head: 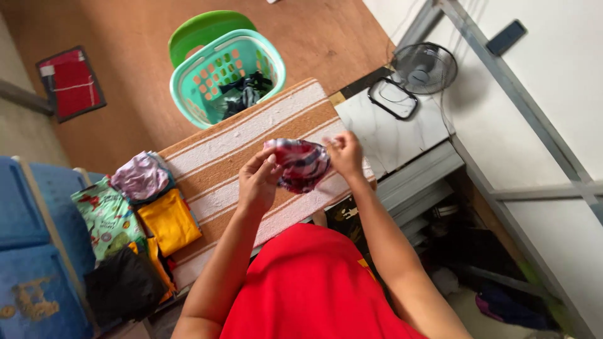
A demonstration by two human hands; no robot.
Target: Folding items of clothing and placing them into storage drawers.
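Both hands lift a small crumpled red, white and dark patterned cloth (pixel 300 164) above the striped brown-and-white mat (pixel 232 150).

Left hand (pixel 259 182) pinches one edge with closed fingers, right hand (pixel 344 154) grips the opposite edge, so the cloth hangs bunched between them, clear of the mat. Folded garments, yellow (pixel 168 221) among them, sit stacked at the mat's left; the mint green plastic laundry basket (pixel 227 75) stands beyond, dark clothes inside.
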